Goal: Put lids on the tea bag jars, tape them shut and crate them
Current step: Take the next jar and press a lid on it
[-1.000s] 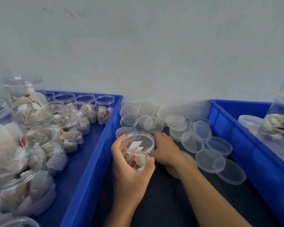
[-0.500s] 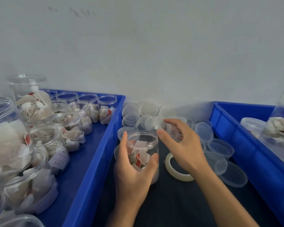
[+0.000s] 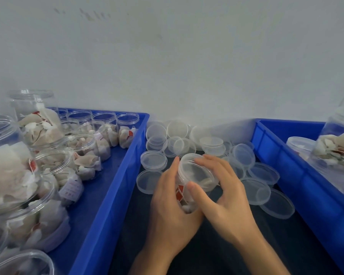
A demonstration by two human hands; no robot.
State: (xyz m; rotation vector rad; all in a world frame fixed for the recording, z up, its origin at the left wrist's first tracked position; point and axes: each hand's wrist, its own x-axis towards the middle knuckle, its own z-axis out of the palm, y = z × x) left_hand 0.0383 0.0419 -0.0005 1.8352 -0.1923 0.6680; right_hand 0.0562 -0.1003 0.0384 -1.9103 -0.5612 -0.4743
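Note:
A clear tea bag jar (image 3: 184, 199) is tilted towards me over the dark mat. My left hand (image 3: 171, 207) grips its body from the left. A clear lid (image 3: 196, 171) sits on the jar's mouth, and my right hand (image 3: 224, 197) holds that lid with thumb in front and fingers curled over the far rim. Several loose clear lids (image 3: 211, 144) lie in a heap behind the hands. The tape roll seen earlier is hidden under my right hand.
A blue crate (image 3: 115, 187) on the left holds several open jars of tea bags (image 3: 81, 155). Another blue crate (image 3: 286, 167) on the right holds a lidded jar (image 3: 338, 147). A pale wall stands close behind.
My right hand picked a lid from the heap and brought it onto the jar's mouth. The left hand tilted the jar towards me, and the tape roll got covered.

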